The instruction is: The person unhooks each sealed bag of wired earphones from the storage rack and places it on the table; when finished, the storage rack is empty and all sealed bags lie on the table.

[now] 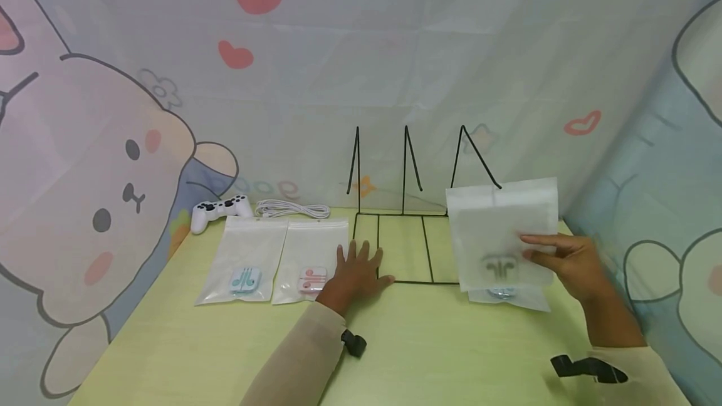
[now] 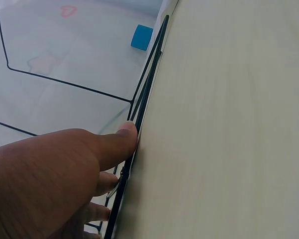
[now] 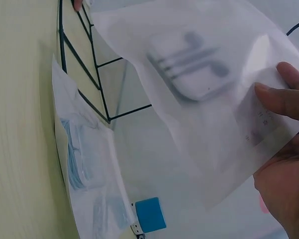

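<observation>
My right hand (image 1: 570, 262) pinches the right edge of a frosted plastic bag (image 1: 502, 218) between thumb and fingers. A white earphone case with dark earphones (image 3: 189, 64) shows through it. The bag's top edge overlaps the tip of the right hook of a black wire display rack (image 1: 403, 168). Partly hidden behind and below is another frosted bag (image 1: 536, 299) with light blue earphones inside. My left hand (image 1: 355, 277) lies with fingers spread over the rack's left base corner. In the left wrist view its thumb (image 2: 122, 142) touches the base wire.
Left of the rack lie two frosted bags, one with blue earphones (image 1: 245, 280), one with pink earphones (image 1: 313, 279). Behind them are a white game controller (image 1: 221, 210) and a coiled white cable (image 1: 292, 208). A printed cloth backdrop (image 1: 316, 80) stands behind the table (image 1: 417, 343).
</observation>
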Tool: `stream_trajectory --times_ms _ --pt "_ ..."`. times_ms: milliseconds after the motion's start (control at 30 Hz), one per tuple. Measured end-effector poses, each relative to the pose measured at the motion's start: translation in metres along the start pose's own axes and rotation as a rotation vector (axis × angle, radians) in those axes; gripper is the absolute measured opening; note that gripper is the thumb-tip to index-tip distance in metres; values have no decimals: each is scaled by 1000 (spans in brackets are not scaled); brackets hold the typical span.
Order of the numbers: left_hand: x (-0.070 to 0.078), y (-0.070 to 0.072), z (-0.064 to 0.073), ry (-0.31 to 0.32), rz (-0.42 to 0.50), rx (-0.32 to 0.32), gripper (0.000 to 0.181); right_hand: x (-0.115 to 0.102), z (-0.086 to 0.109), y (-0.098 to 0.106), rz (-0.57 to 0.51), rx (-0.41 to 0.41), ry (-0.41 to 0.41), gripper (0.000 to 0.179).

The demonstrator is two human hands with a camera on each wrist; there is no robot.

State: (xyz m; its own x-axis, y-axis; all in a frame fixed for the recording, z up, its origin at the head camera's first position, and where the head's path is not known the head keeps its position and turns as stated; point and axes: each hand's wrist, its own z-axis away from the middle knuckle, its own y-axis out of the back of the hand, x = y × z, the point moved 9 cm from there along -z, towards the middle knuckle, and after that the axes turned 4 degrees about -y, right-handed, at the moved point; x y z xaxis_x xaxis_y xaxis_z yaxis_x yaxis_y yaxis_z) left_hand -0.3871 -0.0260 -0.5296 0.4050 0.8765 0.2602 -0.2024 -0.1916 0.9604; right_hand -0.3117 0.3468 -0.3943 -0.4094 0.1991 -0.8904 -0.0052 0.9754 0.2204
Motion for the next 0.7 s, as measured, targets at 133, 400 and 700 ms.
stream_trajectory --times_ms 133,400,700 --pt "2 3 2 -5 0 11 82 8 -2 8 -94 2 -26 39" --pt "1 2 2 -1 5 9 82 21 -1 22 -281 -38 -143 48" --pt "1 3 2 -6 7 15 82 39 2 48 -293 -81 -293 50"
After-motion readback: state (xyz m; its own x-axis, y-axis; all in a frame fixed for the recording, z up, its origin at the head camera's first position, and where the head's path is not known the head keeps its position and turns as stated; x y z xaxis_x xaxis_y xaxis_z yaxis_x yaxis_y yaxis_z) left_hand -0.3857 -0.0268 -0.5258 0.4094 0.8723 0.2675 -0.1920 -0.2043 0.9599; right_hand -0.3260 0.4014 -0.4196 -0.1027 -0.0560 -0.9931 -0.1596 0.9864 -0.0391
